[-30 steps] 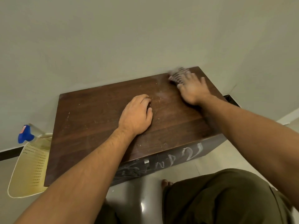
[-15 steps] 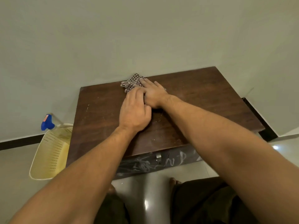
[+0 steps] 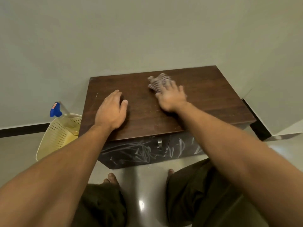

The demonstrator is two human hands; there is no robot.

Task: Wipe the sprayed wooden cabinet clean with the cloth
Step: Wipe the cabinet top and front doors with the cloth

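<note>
Cloth point(image 3: 157, 82) swept right, pressed under right hand point(image 3: 172, 97).

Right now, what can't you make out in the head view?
Head view:
- cloth: motion-blurred, near part under the right hand.
- cabinet: top partly under the left hand; front's right side behind the right forearm.
- spray bottle: label too small to read.
- Spray residue: specks show, wetness too faint to tell.

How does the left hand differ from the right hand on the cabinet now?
The left hand rests bare on the cabinet top; the right hand presses the checked cloth. The left hand looks sharp, the right hand blurred. The left hand lies nearer the front edge than the right hand. Both are palm down.
</note>
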